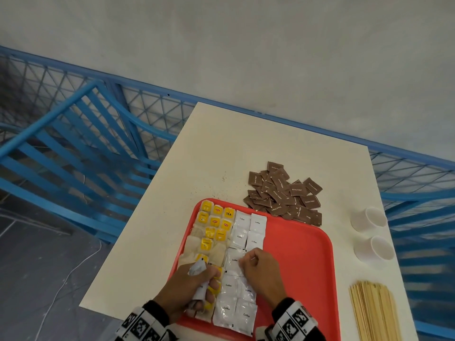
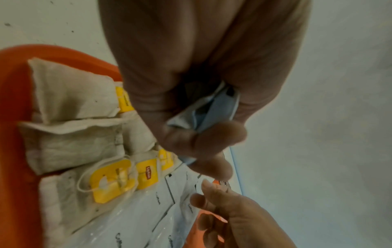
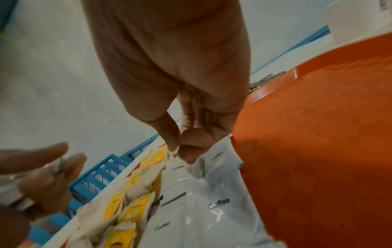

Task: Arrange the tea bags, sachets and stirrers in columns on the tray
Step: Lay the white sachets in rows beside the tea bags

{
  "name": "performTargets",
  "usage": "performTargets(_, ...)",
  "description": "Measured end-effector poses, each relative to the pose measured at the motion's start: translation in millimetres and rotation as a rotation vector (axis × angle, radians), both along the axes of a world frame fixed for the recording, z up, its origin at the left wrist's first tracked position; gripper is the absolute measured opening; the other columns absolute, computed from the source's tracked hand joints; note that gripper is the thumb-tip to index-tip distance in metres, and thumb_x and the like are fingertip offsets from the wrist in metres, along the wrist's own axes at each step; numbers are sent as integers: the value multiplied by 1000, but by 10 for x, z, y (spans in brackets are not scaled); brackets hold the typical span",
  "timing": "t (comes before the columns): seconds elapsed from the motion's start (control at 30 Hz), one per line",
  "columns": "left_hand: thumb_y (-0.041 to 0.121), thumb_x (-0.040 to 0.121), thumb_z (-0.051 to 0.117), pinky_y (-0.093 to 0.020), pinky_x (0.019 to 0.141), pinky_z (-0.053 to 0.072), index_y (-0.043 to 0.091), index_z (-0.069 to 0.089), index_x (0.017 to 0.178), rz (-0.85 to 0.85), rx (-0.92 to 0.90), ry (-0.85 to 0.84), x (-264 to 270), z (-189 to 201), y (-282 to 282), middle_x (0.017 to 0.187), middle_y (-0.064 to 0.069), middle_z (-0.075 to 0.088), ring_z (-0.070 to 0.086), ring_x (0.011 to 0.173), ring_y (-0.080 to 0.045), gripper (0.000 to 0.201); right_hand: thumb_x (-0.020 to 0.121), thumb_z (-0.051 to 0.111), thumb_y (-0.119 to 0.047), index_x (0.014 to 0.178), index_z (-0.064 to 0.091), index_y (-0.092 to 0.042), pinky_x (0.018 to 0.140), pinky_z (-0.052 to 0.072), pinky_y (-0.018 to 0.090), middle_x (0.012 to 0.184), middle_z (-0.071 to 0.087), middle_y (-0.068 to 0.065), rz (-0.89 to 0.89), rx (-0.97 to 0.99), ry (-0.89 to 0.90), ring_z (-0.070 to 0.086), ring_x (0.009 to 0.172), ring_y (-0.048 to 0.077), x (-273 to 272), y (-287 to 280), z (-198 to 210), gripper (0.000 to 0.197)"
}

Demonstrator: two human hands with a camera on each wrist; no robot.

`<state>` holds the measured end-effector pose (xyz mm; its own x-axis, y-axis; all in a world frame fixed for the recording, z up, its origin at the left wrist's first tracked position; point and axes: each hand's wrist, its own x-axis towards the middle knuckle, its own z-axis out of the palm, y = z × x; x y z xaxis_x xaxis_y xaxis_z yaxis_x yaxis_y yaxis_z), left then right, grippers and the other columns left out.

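Observation:
A red tray lies at the table's near edge. Tea bags with yellow tags fill its left column. White coffee sachets lie in two columns beside them. My left hand hovers over the near tea bags and grips a bunch of white sachets in its curled fingers. Just to its right, my right hand pinches the edge of a coffee sachet between thumb and fingertip, low over the sachet columns. Brown sugar sachets lie heaped behind the tray. Wooden stirrers lie at the right.
Two white paper cups stand on the table right of the tray, beyond the stirrers. The tray's right half is bare red plastic. Blue metal railing runs behind and left of the table.

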<state>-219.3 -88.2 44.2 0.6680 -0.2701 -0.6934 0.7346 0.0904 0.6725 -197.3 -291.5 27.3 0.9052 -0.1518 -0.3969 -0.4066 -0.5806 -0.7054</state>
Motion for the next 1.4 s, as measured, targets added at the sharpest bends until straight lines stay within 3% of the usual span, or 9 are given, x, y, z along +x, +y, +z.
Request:
performTargets(0.07,19,97,62,-21,37,41,-4,69,99,-24,12,-4,24,11,-22,73,-13,68,59,49,-20,24,86,66,-20,68,58,-17,54,43,16,66,64,-6,66,-68,21,53,55,2,0,-5,-9,20)
performTargets(0.23,30,89,71,-28,51,42,3,72,103,-92,57,-29,15,-15,-43,79,-12,71,60,58,-24,31,83,67,-36,74,62,-19,67,43,25,80,65,-7,92,-166,83,59,78,9,-47,-32,-128,19)
performTargets(0.4,31,90,71,-25,47,41,1,70,104,-110,81,-23,-3,-23,-64,78,-11,71,60,60,-26,34,85,68,-34,69,63,-17,62,43,19,74,66,-3,149,-130,71,58,68,4,-63,-13,-120,24)
performTargets(0.53,51,70,79,-26,50,40,6,73,101,-107,82,-35,9,-13,-57,82,-14,72,59,64,-29,55,84,67,-30,65,61,-19,66,51,26,70,67,-5,102,-100,41,57,64,3,-51,-30,-31,23)
performTargets(0.83,64,95,34,-18,33,37,1,60,123,-69,-337,117,99,225,-99,85,-22,65,59,46,-23,74,88,72,-26,92,72,-20,61,38,13,67,66,-14,311,297,-67,52,61,-2,-91,77,623,7)
performTargets(0.97,60,93,52,-18,36,38,5,62,116,-277,-354,41,75,313,-138,85,-22,69,62,46,-18,60,88,72,-18,94,76,-20,64,42,14,80,70,-12,391,262,-96,56,67,-1,-25,93,675,7)
performTargets(1.13,43,95,63,-29,58,48,3,69,109,-445,-258,-151,63,296,-120,93,-21,70,63,57,-21,43,85,76,-14,85,74,-4,51,40,20,59,61,-5,-39,536,-56,50,53,8,72,-80,757,10)
performTargets(1.3,43,89,69,-18,39,39,-2,68,105,-224,-134,-193,62,322,-172,91,-21,69,55,45,-15,47,85,76,-15,90,70,3,50,45,20,60,60,7,-167,614,-23,53,52,11,59,-242,735,20)
performTargets(1.4,43,80,77,-19,40,33,5,66,87,-124,-86,-258,101,370,-262,87,-20,71,54,50,-20,39,85,76,-13,92,68,7,50,45,21,62,61,11,-165,643,-18,55,51,12,-1,-229,691,23)
